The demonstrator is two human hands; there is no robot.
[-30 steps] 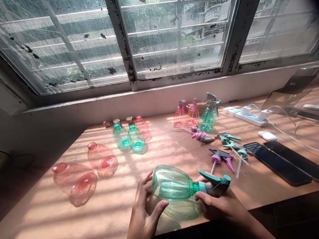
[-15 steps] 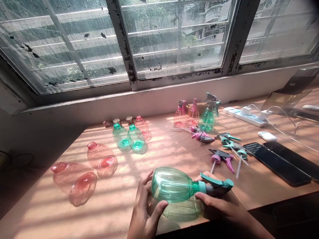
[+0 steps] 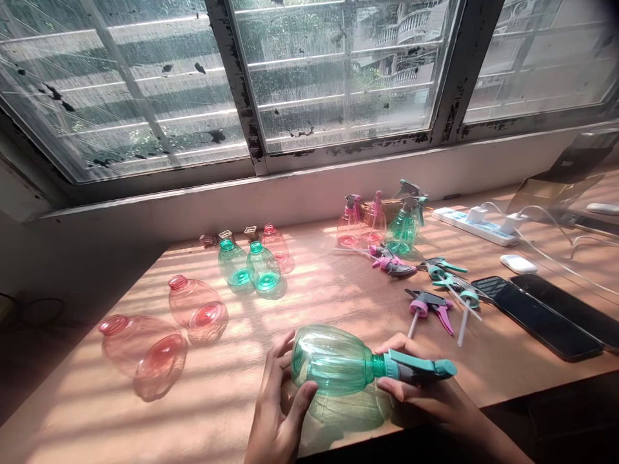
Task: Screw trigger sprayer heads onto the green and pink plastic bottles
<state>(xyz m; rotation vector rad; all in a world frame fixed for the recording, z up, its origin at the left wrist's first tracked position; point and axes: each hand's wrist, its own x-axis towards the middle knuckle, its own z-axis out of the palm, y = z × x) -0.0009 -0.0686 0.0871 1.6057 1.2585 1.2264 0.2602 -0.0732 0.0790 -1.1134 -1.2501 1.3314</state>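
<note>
A clear green spray bottle (image 3: 333, 359) lies on its side just above the wooden table (image 3: 227, 399), near the front edge. My left hand (image 3: 279, 412) cups its round base, thumb and fingers curled on the plastic. My right hand (image 3: 425, 399) wraps the neck and the teal-and-grey trigger head (image 3: 420, 368), which sits on the bottle's mouth and points right.
Two pink bottles (image 3: 167, 325) lie at the left. Green and pink bottles (image 3: 251, 264) stand mid-table, and assembled sprayers (image 3: 382, 222) by the wall. Loose trigger heads (image 3: 435, 290) lie right of centre. Two phones (image 3: 546, 312), an earbud case (image 3: 518, 263) and a power strip (image 3: 476, 222) sit at the right.
The trigger head has turned on the bottle neck under my right hand, its lever now lying flatter. The bottle has dropped slightly toward the table.
</note>
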